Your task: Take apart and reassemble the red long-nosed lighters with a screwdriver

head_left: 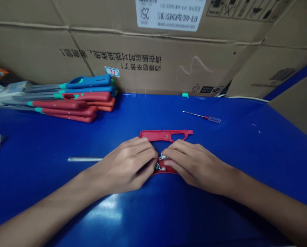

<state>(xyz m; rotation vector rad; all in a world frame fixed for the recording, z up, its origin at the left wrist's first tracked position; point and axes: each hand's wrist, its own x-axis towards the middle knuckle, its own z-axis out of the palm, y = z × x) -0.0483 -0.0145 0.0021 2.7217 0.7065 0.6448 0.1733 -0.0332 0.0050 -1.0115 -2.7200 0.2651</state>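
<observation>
A red plastic handle shell point(166, 135) lies open on the blue table point(220, 164), a second red piece point(160, 168) under my fingers. My left hand point(129, 164) rests curled over the left part of it, from which a metal tube point(84, 159) sticks out to the left. My right hand point(188, 161) pinches a small white part with thin wires point(162, 157) at the shell's middle. Both hands meet fingertip to fingertip over the inner parts, which they mostly hide.
A small screwdriver point(203, 117) with a clear handle lies behind the hands to the right. A stack of finished red and blue long-handled tools point(76, 97) sits at the back left. Cardboard boxes point(169, 51) wall the table's far edge. A small teal piece point(185, 95) lies by the box.
</observation>
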